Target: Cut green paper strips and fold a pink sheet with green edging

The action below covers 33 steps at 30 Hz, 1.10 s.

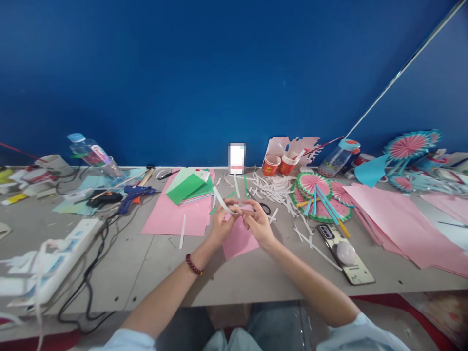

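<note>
A white paper strip is held in the air above the bench, its free end rising to the left and its lower end among the fingertips. The left hand has its grip closed on the strip between thumb and fingers; the right hand pinches the same lower end, fingertips close to those of the left. A beaded bracelet is worn on the left wrist. Below the hands lies a small pink sheet, partly covered by them. Just beyond the right hand, the dark handle of a pair of scissors is visible, with a loose heap of white strips behind. To the left, green paper rests on a large pink sheet. To the right are folded paper fans and, nearer the front edge, a phone bearing a round white object. Two stacks of red paper cups stand towards the blue wall. Further left are a blue glue gun, a white power strip and a tilted clear bottle.
</note>
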Tool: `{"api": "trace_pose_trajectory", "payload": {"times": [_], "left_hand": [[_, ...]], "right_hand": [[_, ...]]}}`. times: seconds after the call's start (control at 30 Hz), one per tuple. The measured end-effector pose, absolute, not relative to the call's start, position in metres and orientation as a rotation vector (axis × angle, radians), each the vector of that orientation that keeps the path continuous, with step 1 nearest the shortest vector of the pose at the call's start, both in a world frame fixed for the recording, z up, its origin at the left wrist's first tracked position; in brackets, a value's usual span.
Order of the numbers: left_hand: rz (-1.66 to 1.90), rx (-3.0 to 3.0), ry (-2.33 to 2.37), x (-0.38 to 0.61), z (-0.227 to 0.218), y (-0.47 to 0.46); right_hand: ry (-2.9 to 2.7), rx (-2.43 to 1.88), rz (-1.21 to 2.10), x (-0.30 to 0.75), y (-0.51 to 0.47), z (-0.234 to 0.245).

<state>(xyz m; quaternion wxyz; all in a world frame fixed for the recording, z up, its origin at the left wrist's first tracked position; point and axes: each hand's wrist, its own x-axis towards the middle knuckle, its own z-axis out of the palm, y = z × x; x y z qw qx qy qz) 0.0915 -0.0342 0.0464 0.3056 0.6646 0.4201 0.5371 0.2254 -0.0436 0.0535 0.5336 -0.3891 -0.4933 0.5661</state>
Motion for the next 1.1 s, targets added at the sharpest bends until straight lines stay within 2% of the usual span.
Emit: {"api": "trace_pose_trajectory", "payload": {"times": [0.5, 0.67, 0.9, 1.1], "left_hand": [[1.369, 1.502, 0.951, 0.091, 0.044, -0.032], [1.355, 1.266, 0.78, 0.099, 0.055, -0.039], [1.291, 0.825, 0.891, 0.097, 0.052, -0.032], [1.27, 0.761, 0.922, 0.095, 0.05, -0.029]], "right_hand": [[-0.949, -0.924, 1.496, 0.227, -0.04, 0.057], [-0.824, -0.962, 1.386, 0.24, -0.028, 0.054], [-0.921, -1.002, 1.249, 0.242, -0.027, 0.051], [-1.224, -1.208, 0.82, 0.257, -0.017, 0.043]]}}
